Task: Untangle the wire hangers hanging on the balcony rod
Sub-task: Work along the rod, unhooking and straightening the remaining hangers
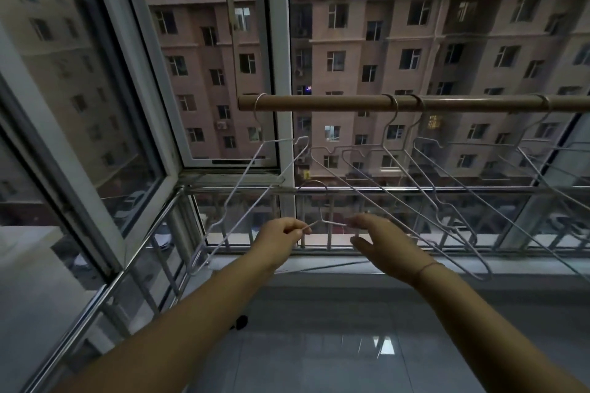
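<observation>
One wire hanger [333, 222], its hook off the rod [319, 103], is held below it, clamped in each grip: left hand [282, 233], right hand [380, 239]. Rehooking in a free gap between the other hangers [395, 105] is judged next

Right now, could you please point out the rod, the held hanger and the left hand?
rod [319, 103], head view, bare stretch between hooks.
held hanger [321, 217], head view, its neck.
left hand [281, 234], head view, back of hand.

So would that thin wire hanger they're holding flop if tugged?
Probably stiff but springy: the wire hanger holds its shape between left hand and right hand. Likely light, as pinches alone hold it. Its open hook may snag neighbouring hangers.
</observation>
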